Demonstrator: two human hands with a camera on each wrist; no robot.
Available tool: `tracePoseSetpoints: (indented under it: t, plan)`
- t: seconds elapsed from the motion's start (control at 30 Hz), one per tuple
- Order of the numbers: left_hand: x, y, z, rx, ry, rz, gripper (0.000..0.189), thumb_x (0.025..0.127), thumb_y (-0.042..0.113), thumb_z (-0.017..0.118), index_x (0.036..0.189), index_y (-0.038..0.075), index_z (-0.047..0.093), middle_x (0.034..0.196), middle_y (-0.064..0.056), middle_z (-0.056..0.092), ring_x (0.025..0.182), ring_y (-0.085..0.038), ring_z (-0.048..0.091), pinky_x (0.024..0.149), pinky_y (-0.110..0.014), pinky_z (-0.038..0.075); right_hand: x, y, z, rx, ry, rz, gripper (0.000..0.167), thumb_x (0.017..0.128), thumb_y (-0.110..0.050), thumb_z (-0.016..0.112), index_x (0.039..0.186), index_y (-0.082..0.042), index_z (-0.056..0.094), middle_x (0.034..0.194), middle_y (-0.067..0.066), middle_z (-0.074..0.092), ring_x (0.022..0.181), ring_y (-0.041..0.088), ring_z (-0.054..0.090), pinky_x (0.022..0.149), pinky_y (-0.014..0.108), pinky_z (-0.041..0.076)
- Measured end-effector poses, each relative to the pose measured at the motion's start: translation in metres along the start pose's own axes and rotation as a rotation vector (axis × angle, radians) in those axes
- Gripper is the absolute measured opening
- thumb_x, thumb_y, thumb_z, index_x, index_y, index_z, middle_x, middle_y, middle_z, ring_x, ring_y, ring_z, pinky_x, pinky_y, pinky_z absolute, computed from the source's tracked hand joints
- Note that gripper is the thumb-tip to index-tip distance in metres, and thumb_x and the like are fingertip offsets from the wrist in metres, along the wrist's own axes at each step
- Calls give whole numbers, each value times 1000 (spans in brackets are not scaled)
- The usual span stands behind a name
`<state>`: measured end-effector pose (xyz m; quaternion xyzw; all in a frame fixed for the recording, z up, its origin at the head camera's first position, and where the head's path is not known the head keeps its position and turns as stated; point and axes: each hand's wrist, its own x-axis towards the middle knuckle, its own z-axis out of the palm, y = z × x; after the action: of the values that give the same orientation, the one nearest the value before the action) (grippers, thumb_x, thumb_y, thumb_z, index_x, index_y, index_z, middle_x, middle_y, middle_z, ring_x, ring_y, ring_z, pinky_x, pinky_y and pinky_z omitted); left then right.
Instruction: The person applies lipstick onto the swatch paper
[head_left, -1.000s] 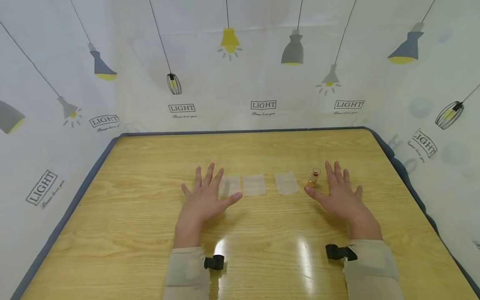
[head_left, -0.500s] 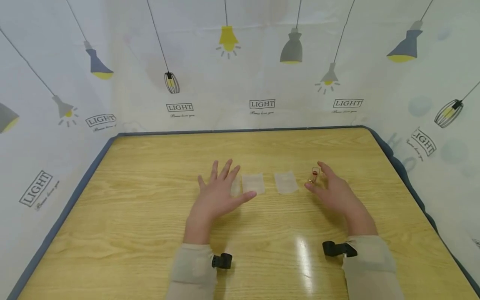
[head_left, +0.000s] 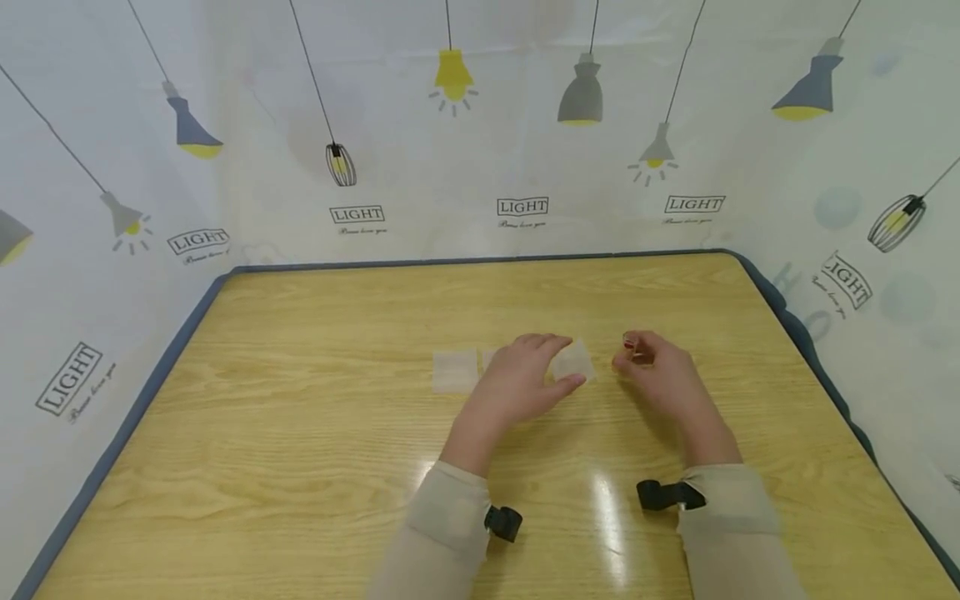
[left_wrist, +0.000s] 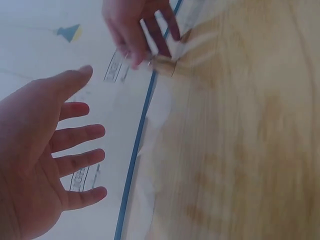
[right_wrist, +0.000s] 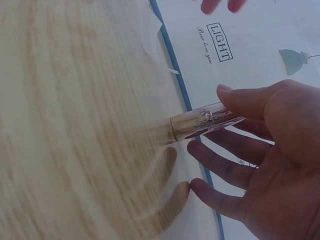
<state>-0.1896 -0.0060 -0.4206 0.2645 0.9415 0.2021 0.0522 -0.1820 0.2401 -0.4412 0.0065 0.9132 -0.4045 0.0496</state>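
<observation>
My right hand (head_left: 667, 379) pinches a slim lipstick tube (right_wrist: 192, 122) between thumb and forefinger. The tube is clear with a gold end and some red inside. In the right wrist view its gold end is at or close to the tabletop; I cannot tell if it touches. The other fingers of that hand spread beside it. My left hand (head_left: 517, 383) hovers over the thin whitish squares with relaxed fingers and holds nothing. Its palm (left_wrist: 30, 165) shows in the left wrist view. The right square (head_left: 573, 364) lies by its fingertips; the middle one is mostly hidden beneath it.
The left whitish square (head_left: 454, 372) lies flat on the wooden table (head_left: 285, 467). A blue-grey edging (head_left: 360, 267) runs along the table's back and sides. Behind it stands a white sheet (head_left: 420, 150) printed with lamps.
My left hand has swung right from the left square to the right one. My right hand has gone from spread fingers to pinching the lipstick tube.
</observation>
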Motion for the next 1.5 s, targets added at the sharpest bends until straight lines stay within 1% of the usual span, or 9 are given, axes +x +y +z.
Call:
tracePoseSetpoints:
  t: [0.17, 0.37, 0.47, 0.67, 0.8, 1.0, 1.17, 1.33, 1.5]
  plan:
    - [7, 17, 7, 10, -16, -15, 59, 108, 52, 58, 160, 25, 50, 159, -1, 58, 146, -26, 56, 117, -51, 50, -3, -4, 2, -19, 40, -19, 46, 110, -33, 61, 139, 2, 61, 136, 26, 67, 127, 44, 64, 112, 60, 50]
    - [6, 25, 11, -78, -11, -33, 57, 107, 46, 62, 158, 24, 52, 156, -1, 61, 141, -24, 61, 114, -45, 54, -11, -16, 1, 1, 45, -42, 55, 111, -41, 56, 146, 1, 56, 139, 27, 65, 126, 45, 66, 105, 58, 56]
    - [3, 26, 12, -178, 27, -56, 56, 106, 46, 64, 156, 22, 54, 152, 1, 64, 139, -23, 63, 112, -43, 55, -16, -26, 1, 96, 40, -59, 56, 110, -41, 59, 147, 1, 56, 138, 25, 67, 123, 39, 69, 99, 51, 61]
    - [-3, 30, 13, -271, 160, -33, 45, 104, 46, 68, 142, 21, 66, 132, 3, 74, 125, -18, 69, 105, -40, 59, -26, -45, 0, 367, 21, -84, 42, 108, -34, 64, 133, 0, 62, 128, 18, 71, 110, 6, 71, 91, 27, 63]
    - [-7, 32, 10, -316, 233, -4, 36, 104, 41, 70, 133, 20, 71, 120, 4, 76, 114, -14, 71, 99, -36, 60, -31, -55, -2, 444, 5, -103, 42, 110, -32, 62, 137, -1, 61, 129, 18, 69, 104, 1, 71, 90, 25, 63]
    - [-17, 34, 0, -464, 263, 14, 32, 110, 28, 62, 138, 15, 71, 124, -1, 77, 111, -15, 71, 94, -32, 60, -39, -66, -3, 446, -87, -101, 56, 114, -35, 49, 164, -13, 42, 124, 22, 59, 93, 16, 73, 83, 33, 67]
    - [-24, 32, -11, -653, 300, 23, 41, 112, 25, 58, 151, 13, 57, 123, -7, 75, 111, -19, 72, 90, -27, 60, -44, -72, -1, 399, -140, -108, 55, 115, -37, 47, 165, -17, 41, 111, 16, 61, 82, 17, 68, 74, 33, 64]
    - [-30, 24, -14, -696, 281, 39, 46, 112, 26, 57, 157, 19, 50, 126, -8, 73, 114, -21, 73, 89, -27, 61, -49, -79, 3, 283, -176, -143, 51, 114, -37, 49, 162, -17, 48, 90, 10, 60, 79, 25, 59, 65, 30, 52]
    - [-36, 16, -13, -727, 319, 32, 43, 110, 21, 61, 153, 17, 56, 124, -10, 74, 114, -25, 74, 91, -32, 62, -52, -84, 7, 218, -186, -181, 50, 111, -28, 58, 158, -11, 52, 110, 14, 67, 87, 25, 59, 65, 29, 51]
